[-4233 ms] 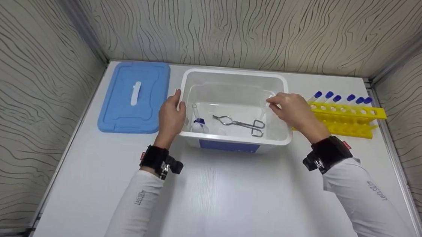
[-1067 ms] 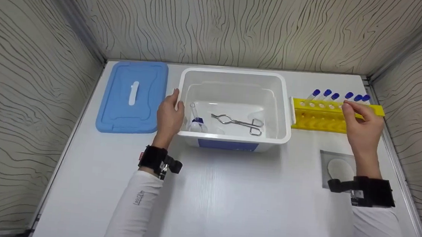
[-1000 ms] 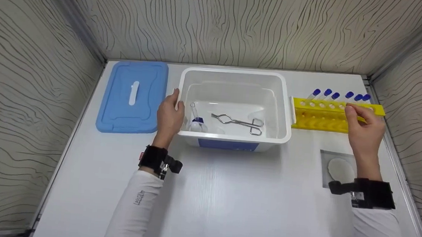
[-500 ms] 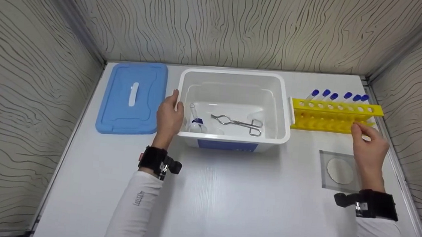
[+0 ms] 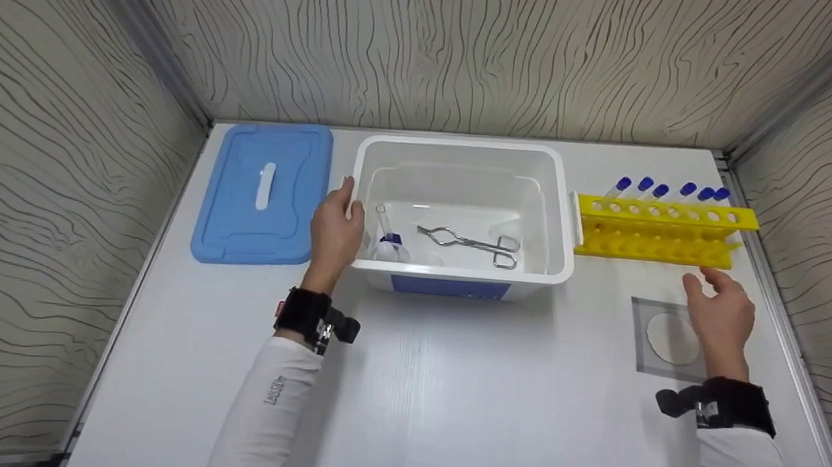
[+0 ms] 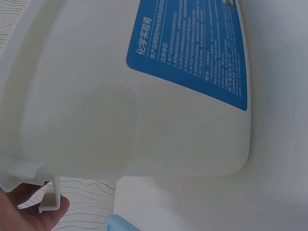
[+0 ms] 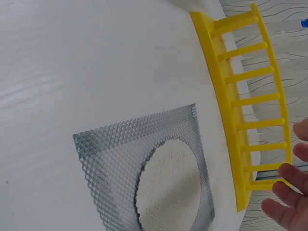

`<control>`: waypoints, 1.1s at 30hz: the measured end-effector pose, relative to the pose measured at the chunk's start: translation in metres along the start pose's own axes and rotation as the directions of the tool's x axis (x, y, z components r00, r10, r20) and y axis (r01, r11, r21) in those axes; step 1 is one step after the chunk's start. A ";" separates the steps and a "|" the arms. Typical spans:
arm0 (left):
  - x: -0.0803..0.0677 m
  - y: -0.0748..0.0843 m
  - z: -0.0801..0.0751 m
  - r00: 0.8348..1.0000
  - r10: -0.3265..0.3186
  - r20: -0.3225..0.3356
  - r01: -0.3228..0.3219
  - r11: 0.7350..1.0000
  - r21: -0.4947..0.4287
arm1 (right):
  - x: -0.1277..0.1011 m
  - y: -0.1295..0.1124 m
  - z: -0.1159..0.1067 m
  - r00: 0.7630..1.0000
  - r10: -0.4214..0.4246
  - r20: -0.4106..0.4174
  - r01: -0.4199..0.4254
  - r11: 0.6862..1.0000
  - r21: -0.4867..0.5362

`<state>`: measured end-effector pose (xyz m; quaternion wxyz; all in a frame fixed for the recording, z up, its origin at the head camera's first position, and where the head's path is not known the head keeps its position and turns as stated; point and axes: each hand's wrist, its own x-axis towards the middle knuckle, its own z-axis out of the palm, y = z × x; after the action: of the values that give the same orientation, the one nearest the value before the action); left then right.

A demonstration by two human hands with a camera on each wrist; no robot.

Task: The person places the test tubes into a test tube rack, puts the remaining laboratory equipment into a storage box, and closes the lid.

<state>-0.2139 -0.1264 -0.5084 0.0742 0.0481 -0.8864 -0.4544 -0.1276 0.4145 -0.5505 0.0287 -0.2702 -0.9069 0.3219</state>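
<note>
My left hand (image 5: 337, 223) holds the left rim of a white plastic box (image 5: 457, 272); in the left wrist view its fingers (image 6: 60, 209) are around the white side latch (image 6: 50, 197). Metal crucible tongs (image 5: 467, 241) lie on the box floor. Near its left front corner sit a clear tube (image 5: 383, 220), a dark-blue piece (image 5: 391, 239) and a rounded whitish item. My right hand (image 5: 723, 313), fingers loosely bent and holding nothing, hovers in front of the yellow test tube rack (image 5: 652, 256), overlapping the right side of a wire gauze (image 5: 640, 355) with a white round centre.
Several tubes with blue caps (image 5: 646, 183) rise at the back of the rack. A blue lid (image 5: 260, 229) with a white handle (image 5: 265, 186) lies left of the box. Patterned walls enclose the white table (image 5: 447, 407) at the back and sides.
My right hand has gone from the box's right side to over the rack, then down in front of it, its pinched fingers parting. The gauze has come into view. My left hand stays put.
</note>
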 end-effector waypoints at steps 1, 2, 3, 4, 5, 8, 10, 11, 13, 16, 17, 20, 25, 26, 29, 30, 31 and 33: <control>0.000 0.000 0.000 1.000 -0.003 0.001 0.003 1.000 0.000 | 0.000 0.002 0.000 1.000 0.007 0.005 -0.007 1.000 -0.020; 0.000 0.000 0.000 1.000 -0.007 0.003 0.007 1.000 0.001 | 0.000 0.004 0.000 1.000 0.019 0.013 -0.019 0.999 -0.041; 0.000 0.001 0.000 1.000 -0.010 0.003 0.010 1.000 0.002 | 0.000 0.006 0.000 0.999 0.034 0.025 -0.033 0.997 -0.066; 0.000 0.001 0.000 1.000 -0.012 0.004 0.012 1.000 0.003 | 0.000 0.008 0.000 0.998 0.048 0.037 -0.045 0.995 -0.089; 0.000 0.001 0.000 1.000 -0.013 0.006 0.013 1.000 0.006 | -0.001 0.010 -0.001 0.997 0.062 0.053 -0.055 0.992 -0.116; 0.000 0.001 0.000 1.000 -0.015 0.008 0.015 1.000 0.011 | -0.002 0.013 -0.002 0.989 0.098 0.111 -0.078 0.982 -0.171; 0.000 0.001 0.000 1.000 -0.016 0.009 0.016 1.000 0.011 | -0.003 0.015 -0.002 0.984 0.107 0.144 -0.078 0.978 -0.193; 0.000 0.001 0.000 1.000 -0.017 0.009 0.016 1.000 0.009 | -0.004 0.015 -0.003 0.981 0.112 0.157 -0.080 0.977 -0.197; 0.000 0.001 0.000 1.000 -0.018 0.010 0.018 1.000 0.008 | -0.004 0.016 -0.003 0.976 0.124 0.179 -0.087 0.975 -0.204; 0.000 0.001 0.000 1.000 -0.017 0.007 0.017 1.000 0.006 | -0.004 0.018 -0.002 0.967 0.151 0.207 -0.102 0.968 -0.229; 0.000 0.001 0.000 1.000 -0.017 0.007 0.017 1.000 0.006 | -0.005 0.019 -0.001 0.963 0.162 0.217 -0.108 0.965 -0.238; 0.000 0.001 -0.001 1.000 -0.014 0.005 0.014 1.000 0.001 | -0.008 0.020 0.000 0.952 0.187 0.243 -0.119 0.956 -0.269; 0.000 0.001 -0.002 1.000 -0.013 0.008 0.013 1.000 -0.005 | -0.013 0.023 0.003 0.943 0.199 0.268 -0.113 0.946 -0.305; 0.000 0.001 -0.001 1.000 -0.014 0.010 0.014 1.000 -0.003 | -0.014 0.025 0.004 0.942 0.199 0.269 -0.110 0.944 -0.311; 0.000 0.001 -0.001 1.000 -0.019 0.014 0.019 1.000 0.001 | -0.016 0.028 0.006 0.944 0.191 0.267 -0.099 0.941 -0.322; 0.000 0.001 -0.002 1.000 -0.021 0.015 0.021 1.000 0.002 | -0.016 0.030 0.006 0.945 0.190 0.265 -0.098 0.941 -0.324; 0.001 0.001 -0.001 1.000 -0.022 0.017 0.022 1.000 0.002 | -0.016 0.031 0.007 0.947 0.188 0.261 -0.096 0.939 -0.329; 0.001 0.001 -0.001 1.000 -0.021 0.019 0.021 1.000 0.001 | -0.017 0.033 0.007 0.950 0.186 0.252 -0.093 0.937 -0.338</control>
<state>-0.2143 -0.1271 -0.5068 0.0610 0.0533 -0.8867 -0.4552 -0.0988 0.4234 -0.5740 -0.1672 -0.2873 -0.9204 0.2057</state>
